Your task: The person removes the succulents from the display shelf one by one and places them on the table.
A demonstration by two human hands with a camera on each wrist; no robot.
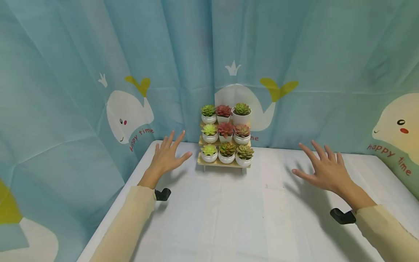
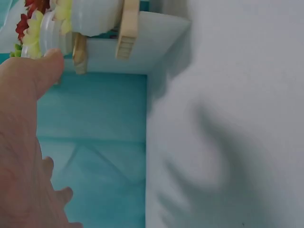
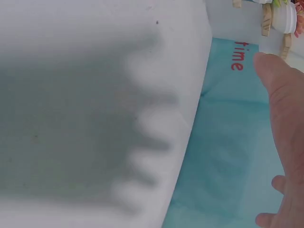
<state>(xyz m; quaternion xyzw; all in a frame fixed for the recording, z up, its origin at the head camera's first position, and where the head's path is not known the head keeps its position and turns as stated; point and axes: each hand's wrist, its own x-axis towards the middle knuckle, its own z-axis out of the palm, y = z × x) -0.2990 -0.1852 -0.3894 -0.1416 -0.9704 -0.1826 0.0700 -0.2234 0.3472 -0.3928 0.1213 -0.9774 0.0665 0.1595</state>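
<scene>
A small tiered wooden stand (image 1: 226,164) at the back of the table bears several potted succulents in three rows, green, yellow-green and red, in white pots. My left hand (image 1: 167,154) hovers to the left of the stand with its fingers spread, holding nothing. Off to the right of the stand, my right hand (image 1: 328,171) is held above the table, fingers spread and nothing in them. In the left wrist view, the thumb (image 2: 51,66) overlaps the pots on the shelves. The right wrist view shows the stand's shelf ends (image 3: 267,20) beyond the thumb.
A white-covered table (image 1: 242,218) stretches under both hands, with their shadows on it. Blue curtains (image 1: 183,47) with whale prints hang behind the table and along its left side. Each wrist wears a black camera mount (image 1: 342,216).
</scene>
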